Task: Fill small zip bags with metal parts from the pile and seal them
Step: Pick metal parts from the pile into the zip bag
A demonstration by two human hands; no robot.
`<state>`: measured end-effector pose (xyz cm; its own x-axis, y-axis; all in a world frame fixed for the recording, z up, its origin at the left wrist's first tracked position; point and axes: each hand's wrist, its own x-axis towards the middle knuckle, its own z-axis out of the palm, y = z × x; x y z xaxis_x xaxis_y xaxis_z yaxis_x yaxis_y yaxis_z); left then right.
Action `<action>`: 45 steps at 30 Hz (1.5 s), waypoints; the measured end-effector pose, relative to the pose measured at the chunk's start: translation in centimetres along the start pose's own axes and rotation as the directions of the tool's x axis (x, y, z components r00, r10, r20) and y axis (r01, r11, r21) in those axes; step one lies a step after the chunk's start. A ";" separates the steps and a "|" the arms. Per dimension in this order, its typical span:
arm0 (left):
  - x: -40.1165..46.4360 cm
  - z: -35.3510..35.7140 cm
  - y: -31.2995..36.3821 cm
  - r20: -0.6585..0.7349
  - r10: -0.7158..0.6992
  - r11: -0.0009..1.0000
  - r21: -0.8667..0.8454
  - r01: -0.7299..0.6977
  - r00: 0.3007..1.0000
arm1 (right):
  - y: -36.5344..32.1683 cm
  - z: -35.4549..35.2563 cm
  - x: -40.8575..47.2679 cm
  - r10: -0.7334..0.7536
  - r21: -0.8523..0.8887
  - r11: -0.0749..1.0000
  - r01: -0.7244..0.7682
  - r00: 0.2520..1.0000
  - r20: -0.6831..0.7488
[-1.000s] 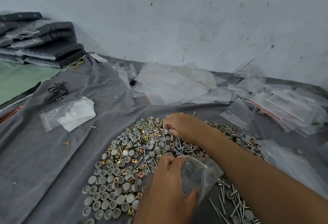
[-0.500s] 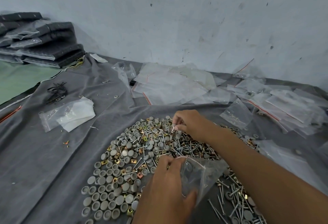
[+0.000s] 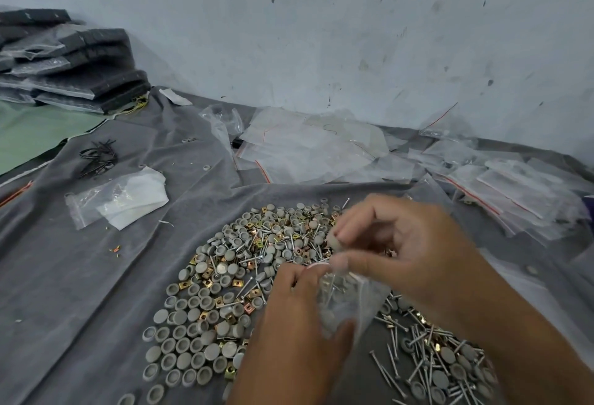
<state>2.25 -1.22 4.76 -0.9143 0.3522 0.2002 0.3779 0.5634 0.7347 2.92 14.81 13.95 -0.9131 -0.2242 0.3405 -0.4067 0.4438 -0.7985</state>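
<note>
Two hands are being worked together at lower centre of the frame. A small zip bag (image 3: pixel 348 303) is being gripped by the left hand (image 3: pixel 299 334), fingers curled round its side so that the mouth is being kept facing up and open; nails and grey caps are already showing through the plastic. A grey cap (image 3: pixel 336 240) is being pinched between the fingertips of the right hand (image 3: pixel 408 244), just above the bag's mouth, apparently so that it can be dropped straight in. The right hand is blurred, so the exact finger positions are not being shown clearly.

The bag is being held directly over the pile (image 3: pixel 257 276), probably so that each reach is being kept short and any spilled part is being caught by the heap. The pile, of caps, nails and brass-coloured square nuts, is being kept on a grey cloth (image 3: pixel 96 292). Empty bags (image 3: pixel 308 151) are being kept at upper centre and right, near enough for the next one to be taken. The bag is judged partly filled and not yet sealed.
</note>
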 end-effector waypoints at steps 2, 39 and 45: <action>0.2 -0.1 0.1 -0.013 0.066 0.997 0.044 -0.065 0.998 | -1.1 0.9 -1.8 -0.126 -0.189 0.974 0.122 0.992 -0.011; -0.5 -0.8 -0.3 0.011 0.047 0.997 0.067 -0.048 0.999 | 11.3 1.7 6.5 0.309 -0.442 0.861 -0.251 0.949 0.064; -0.6 -0.9 0.3 -0.015 0.019 0.999 0.046 -0.019 1.000 | 2.2 -0.6 0.7 0.050 -0.376 0.926 -0.027 0.997 0.051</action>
<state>2.74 -1.94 5.43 -0.9088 0.3520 0.2240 0.4012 0.5904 0.7003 1.36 16.17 12.71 -0.9297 -0.2457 0.2743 -0.3623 0.7434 -0.5622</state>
